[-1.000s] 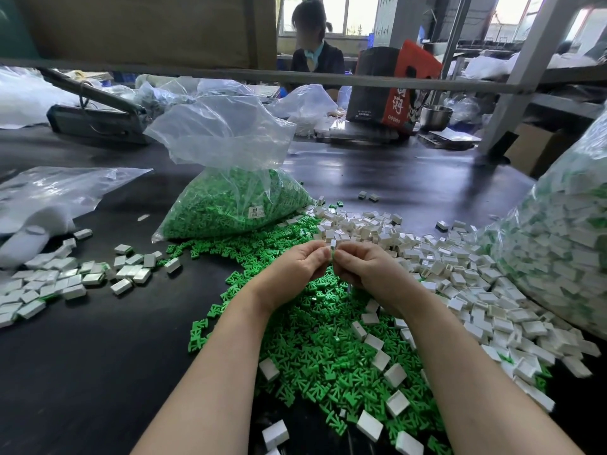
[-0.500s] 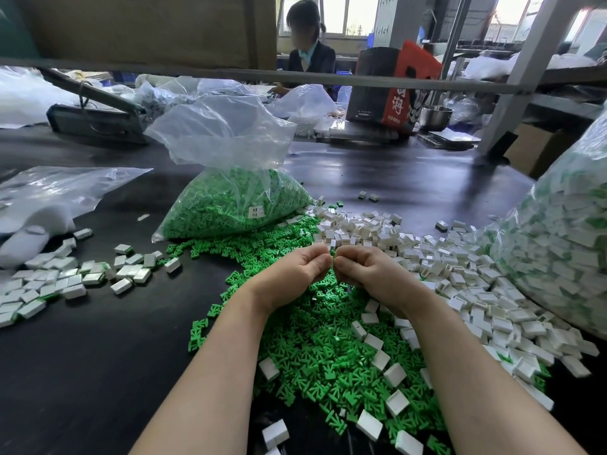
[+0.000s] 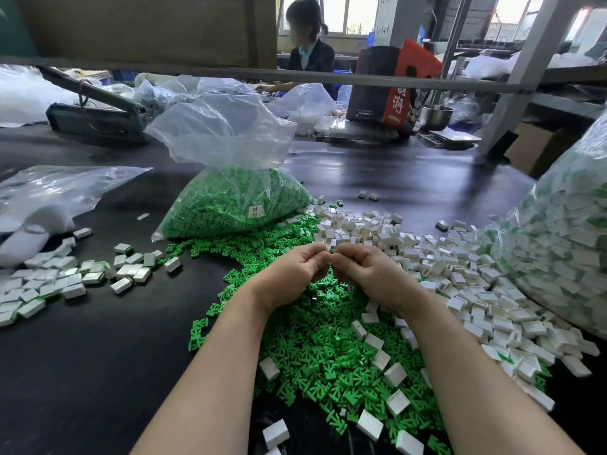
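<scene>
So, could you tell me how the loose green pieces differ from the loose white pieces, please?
The green pieces are flat and forked; the white pieces are boxy and larger. The green pieces are heaped in the near middle; the white pieces spread mostly to their right. Both lie loose on the dark table.

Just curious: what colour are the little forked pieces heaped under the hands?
The forked pieces are bright green; head view.

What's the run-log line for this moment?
left hand + right hand: pinch one part, barely visible | below: green pile | right: white pile
</scene>
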A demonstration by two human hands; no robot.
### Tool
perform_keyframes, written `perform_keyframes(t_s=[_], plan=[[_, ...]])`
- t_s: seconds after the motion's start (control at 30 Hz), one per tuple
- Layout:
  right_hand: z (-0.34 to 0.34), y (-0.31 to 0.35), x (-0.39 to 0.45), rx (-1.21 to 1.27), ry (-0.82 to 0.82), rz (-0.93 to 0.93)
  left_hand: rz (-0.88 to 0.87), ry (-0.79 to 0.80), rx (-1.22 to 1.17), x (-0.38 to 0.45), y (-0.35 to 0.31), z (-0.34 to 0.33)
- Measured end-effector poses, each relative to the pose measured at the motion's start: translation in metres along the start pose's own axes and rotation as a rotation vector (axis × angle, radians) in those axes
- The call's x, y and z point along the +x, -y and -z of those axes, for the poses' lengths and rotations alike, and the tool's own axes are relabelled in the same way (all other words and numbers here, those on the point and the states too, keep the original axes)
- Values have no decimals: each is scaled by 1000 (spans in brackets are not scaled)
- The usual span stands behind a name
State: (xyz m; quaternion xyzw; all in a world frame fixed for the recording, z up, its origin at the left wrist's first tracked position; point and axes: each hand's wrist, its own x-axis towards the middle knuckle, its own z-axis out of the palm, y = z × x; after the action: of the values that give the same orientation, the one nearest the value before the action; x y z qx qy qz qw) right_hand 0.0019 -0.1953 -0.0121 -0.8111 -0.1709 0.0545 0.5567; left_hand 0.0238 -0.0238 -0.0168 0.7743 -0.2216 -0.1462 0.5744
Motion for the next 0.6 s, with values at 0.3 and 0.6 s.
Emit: perform_keyframes(t_s=[0.3, 0.6], plan=[[3, 0, 0, 130, -2, 39, -25, -20, 4, -1, -7, 1], [3, 7, 1, 398, -113, -76, -128, -209, -91, -4, -16, 9]])
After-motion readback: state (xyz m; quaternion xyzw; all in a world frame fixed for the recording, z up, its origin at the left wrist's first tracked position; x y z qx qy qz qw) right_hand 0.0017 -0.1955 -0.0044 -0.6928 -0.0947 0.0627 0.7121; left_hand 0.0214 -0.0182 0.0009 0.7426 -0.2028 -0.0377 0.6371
